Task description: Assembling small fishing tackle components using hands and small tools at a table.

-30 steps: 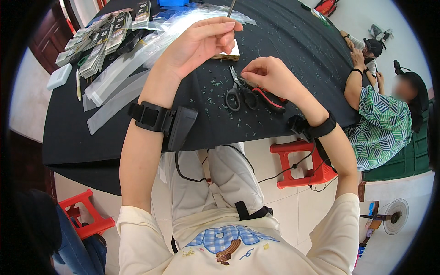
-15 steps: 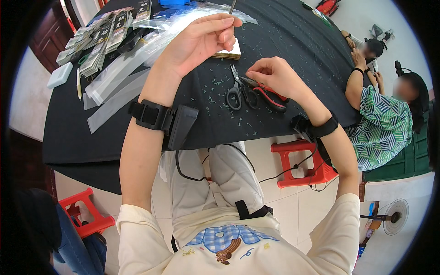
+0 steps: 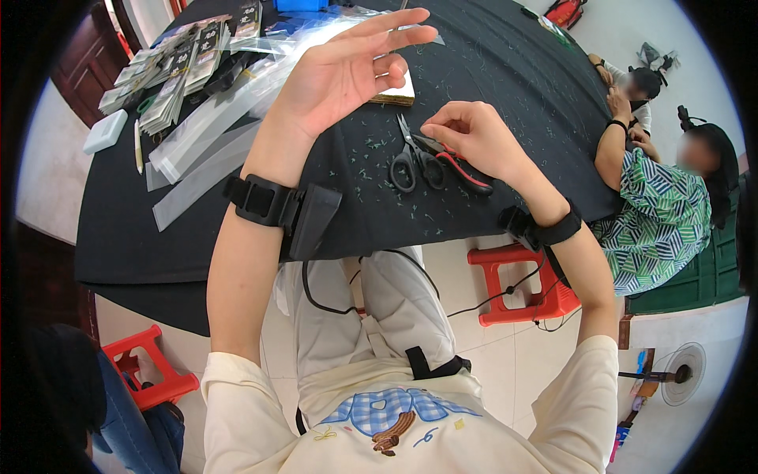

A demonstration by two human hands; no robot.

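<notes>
My left hand (image 3: 347, 79) is raised over the far middle of the table, its index and middle fingers stretched out, the others curled loosely. Behind its fingertips the end of a thin grey rod (image 3: 404, 4) shows at the top edge. My right hand (image 3: 478, 141) is pinched, thumb against fingers; anything between them is too small to make out. Below it lie black-handled scissors (image 3: 406, 158) with spread handles, and red-and-black pliers (image 3: 467, 175), partly covered by the hand. A pale block with a brownish edge (image 3: 395, 96) sits beyond the scissors, partly behind my left hand.
Small green scraps (image 3: 379, 189) are scattered over the black tablecloth (image 3: 142, 245). Clear plastic sleeves (image 3: 197, 170), bundled printed cards (image 3: 170, 99), a white case (image 3: 105, 132) and a blue bin (image 3: 300, 5) are to the left. A person in a patterned top (image 3: 659, 213) sits right.
My left hand's index and middle fingers have straightened out from a pinch beside the rod. My right hand stays pinched and has shifted only slightly.
</notes>
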